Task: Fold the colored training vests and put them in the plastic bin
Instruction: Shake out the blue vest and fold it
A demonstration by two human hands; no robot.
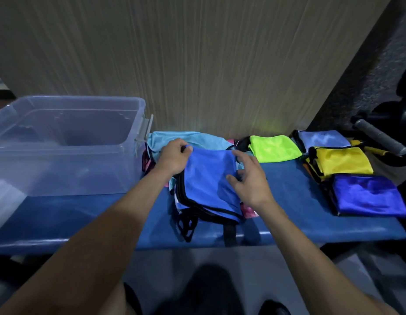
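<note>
A blue vest with black trim [206, 180] lies on top of a pile in the middle of the blue bench [288, 192]. My left hand [173, 156] grips its upper left corner. My right hand [248, 180] pinches its right edge with curled fingers. A light blue vest [186, 138] and pink fabric lie under and behind it. Folded vests sit to the right: neon green [273, 148], pale blue [322, 138], yellow [341, 160] and dark blue [368, 195]. The clear plastic bin [68, 146] stands at the left, and I see nothing inside it.
A ribbed beige wall rises right behind the bench. At the far right, a grey padded bar [379, 137] and dark gym equipment stand beside the bench. Black straps [187, 226] hang over the bench's front edge. My legs are below.
</note>
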